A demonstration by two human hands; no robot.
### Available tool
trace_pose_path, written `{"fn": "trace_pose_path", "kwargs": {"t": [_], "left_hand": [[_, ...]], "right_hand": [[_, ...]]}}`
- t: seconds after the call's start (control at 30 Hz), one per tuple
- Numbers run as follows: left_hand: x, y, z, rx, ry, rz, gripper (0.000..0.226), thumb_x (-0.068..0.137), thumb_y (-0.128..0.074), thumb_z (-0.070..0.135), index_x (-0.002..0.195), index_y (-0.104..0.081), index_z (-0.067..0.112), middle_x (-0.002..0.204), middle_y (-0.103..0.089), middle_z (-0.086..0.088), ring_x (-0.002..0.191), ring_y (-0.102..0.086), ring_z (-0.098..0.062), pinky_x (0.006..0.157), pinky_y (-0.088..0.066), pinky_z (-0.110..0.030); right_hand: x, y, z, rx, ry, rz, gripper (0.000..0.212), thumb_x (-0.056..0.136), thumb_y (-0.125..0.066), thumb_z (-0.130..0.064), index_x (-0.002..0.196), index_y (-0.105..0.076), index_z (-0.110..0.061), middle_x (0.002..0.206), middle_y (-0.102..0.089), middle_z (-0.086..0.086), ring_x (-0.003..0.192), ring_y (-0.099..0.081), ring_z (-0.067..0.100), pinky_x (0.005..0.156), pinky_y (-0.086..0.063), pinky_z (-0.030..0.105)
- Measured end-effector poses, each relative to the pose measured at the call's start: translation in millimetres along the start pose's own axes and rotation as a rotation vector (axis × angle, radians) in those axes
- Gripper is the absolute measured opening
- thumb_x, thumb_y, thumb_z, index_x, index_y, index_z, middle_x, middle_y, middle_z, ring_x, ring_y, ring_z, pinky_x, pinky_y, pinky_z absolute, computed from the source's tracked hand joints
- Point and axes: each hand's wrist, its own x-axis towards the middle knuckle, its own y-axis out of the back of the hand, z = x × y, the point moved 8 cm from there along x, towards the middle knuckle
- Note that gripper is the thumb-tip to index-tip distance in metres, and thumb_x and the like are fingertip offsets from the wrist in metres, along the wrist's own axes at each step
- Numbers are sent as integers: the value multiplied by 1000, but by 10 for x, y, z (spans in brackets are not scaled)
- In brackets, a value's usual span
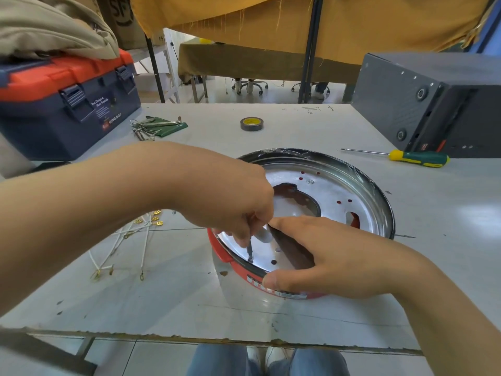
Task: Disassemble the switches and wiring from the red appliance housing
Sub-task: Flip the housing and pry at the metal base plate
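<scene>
While right hand (325, 256) grips housing (303, 294), left hand (233, 210) pinches screw (249, 251)

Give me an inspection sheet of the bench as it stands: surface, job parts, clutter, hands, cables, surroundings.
Surface: pale grey worktable, scuffed, front edge chipped.
Job's things: round red appliance housing with a shiny perforated metal plate inside.
Clutter: green-and-yellow screwdriver, roll of dark tape, hex key set in a green holder.
Hands: left hand pinches a thin metal tool standing on the plate; right hand grips the housing's near rim.
Cables: loose white wires with brass terminals lie left of the housing, apart from it.
Surroundings: blue-and-orange toolbox far left, dark grey metal box far right.
</scene>
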Motion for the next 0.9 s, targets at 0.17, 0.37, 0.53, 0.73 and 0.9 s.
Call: {"fn": "trace_pose_path", "kwargs": {"t": [0.17, 0.37, 0.53, 0.73, 0.9], "left_hand": [[-10, 31, 39, 115, -2, 71, 42, 91, -48, 49, 59, -50, 24, 50, -47, 7, 50, -46, -8, 52, -37, -9], [-3, 44, 100, 105, -29, 58, 16, 84, -65, 27, 84, -51, 37, 71, -51, 14, 65, -46, 1, 58, -37, -15], [-21, 39, 69, 110, 6, 19, 25, 87, -61, 38, 67, -49, 31, 67, -53, 11, 65, -50, -3, 56, -38, -17], [-16, 53, 72, 144, 19, 37, 37, 91, -47, 51, 77, -63, 21, 61, -52, 7, 61, -51, -11, 50, -33, -14], [-44, 97, 177, 90, -52, 24, 17, 87, -63, 31, 80, -50, 38, 76, -57, 15, 74, -53, 1, 61, -39, -13]], "right_hand": [[-15, 2, 17, -5, -25, 2, 80, 69, -48, -80, 125, -46, -23, 113, -56, -8, 101, -53, 12, 89, -48, 38], [-18, 25, -28, -13, 1, 14, 63, 70, -48, -77, 110, -52, -28, 86, -52, -10, 78, -47, 8, 64, -41, 22], [-15, 17, -3, -24, 3, 7, 70, 68, -46, -79, 113, -51, -25, 94, -56, -8, 82, -51, 9, 72, -47, 28], [-19, 2, 7, -24, -12, -13, 83, 66, -44, -82, 126, -46, -24, 115, -57, -5, 101, -54, 13, 88, -49, 37], [-10, 25, -41, -8, 32, 7, 60, 71, -46, -76, 113, -49, -35, 85, -52, -10, 73, -47, 7, 61, -40, 23]]}}
